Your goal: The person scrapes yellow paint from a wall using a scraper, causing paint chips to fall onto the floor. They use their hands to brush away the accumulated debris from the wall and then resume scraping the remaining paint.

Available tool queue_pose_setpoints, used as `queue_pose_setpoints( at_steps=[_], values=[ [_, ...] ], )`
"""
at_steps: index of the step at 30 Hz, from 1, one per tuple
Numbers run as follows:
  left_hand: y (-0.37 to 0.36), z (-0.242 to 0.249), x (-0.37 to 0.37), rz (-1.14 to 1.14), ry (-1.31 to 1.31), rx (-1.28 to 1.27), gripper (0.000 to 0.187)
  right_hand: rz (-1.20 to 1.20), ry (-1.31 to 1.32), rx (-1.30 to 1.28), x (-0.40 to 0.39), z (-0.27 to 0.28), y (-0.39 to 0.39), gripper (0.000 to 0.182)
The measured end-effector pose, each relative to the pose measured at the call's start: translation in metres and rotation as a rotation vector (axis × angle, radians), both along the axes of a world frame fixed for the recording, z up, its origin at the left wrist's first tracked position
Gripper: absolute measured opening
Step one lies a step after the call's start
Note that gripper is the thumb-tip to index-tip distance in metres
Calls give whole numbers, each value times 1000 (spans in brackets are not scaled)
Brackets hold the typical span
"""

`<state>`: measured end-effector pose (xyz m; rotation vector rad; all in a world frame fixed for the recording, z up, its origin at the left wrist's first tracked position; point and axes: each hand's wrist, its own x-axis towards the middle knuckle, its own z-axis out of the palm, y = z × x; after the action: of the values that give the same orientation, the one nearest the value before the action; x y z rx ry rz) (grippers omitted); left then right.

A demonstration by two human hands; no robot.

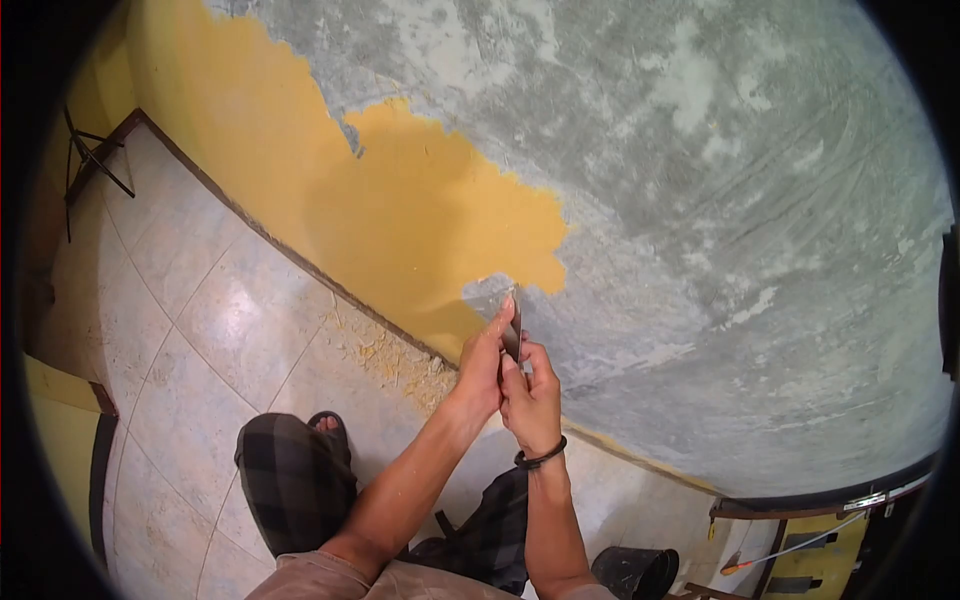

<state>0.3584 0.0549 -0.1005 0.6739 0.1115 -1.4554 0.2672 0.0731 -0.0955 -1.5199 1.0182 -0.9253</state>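
Note:
A flat metal scraper (514,338) is in both my hands, its tip at the wall near the lower edge of the yellow paint (420,210). My left hand (482,360) is closed on its left side, with the thumb stretched along the blade. Lower down, my right hand (533,405) is wrapped round the scraper's handle end, which the fingers mostly hide. Around the tip the paint is gone and grey plaster (680,240) shows. Paint flakes (385,360) lie on the floor along the wall's foot.
Pale tiles (210,300) cover the floor. A black bucket (637,573) stands at the lower right, near an orange-ended long-handled tool (735,568). Thin black metal legs (95,160) stand at the far left. A dark skirting edge (290,262) runs along the wall.

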Motion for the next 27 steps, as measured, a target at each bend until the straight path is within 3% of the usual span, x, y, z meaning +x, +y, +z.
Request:
queue_pose_setpoints(
  at_steps=[1,3,7,8,10,13,15,16,17,19,21,22,25,27],
  values=[
    [2,-1,-2,-20,35,-31,35,-1,1,0,3,2,-4,13],
    [-4,-13,6,42,36,-55,35,3,-103,349,14,14,-7,18],
    [-5,-12,12,-34,35,0,35,-58,-93,181,12,16,7,13],
    [-10,-10,12,-31,18,-45,36,-50,-143,316,10,30,8,12],
    [-8,-24,14,-73,26,-55,36,-60,-113,315,15,21,-1,12],
    [0,-5,15,-36,79,-1,37,-62,-58,308,11,21,7,12],
    [-8,-6,13,-44,13,-82,37,-87,-69,165,12,29,11,14],
    [-11,-8,12,-30,49,-83,34,-106,-85,323,8,32,7,14],
    [-10,-12,4,-40,93,-69,33,-121,-88,326,14,25,2,14],
    [-4,5,21,0,74,-4,32,35,-64,57,35,8,-17,15],
    [-2,-1,36,60,168,-156,32,59,-54,160,39,25,-8,12],
    [2,-4,27,-52,44,-125,41,-3,-39,126,31,21,-1,13],
    [-3,-14,3,-76,23,-13,40,-100,-42,225,20,24,2,13],
    [-6,-20,17,-59,122,-91,38,-85,-27,241,30,17,-3,13]
  ],
)
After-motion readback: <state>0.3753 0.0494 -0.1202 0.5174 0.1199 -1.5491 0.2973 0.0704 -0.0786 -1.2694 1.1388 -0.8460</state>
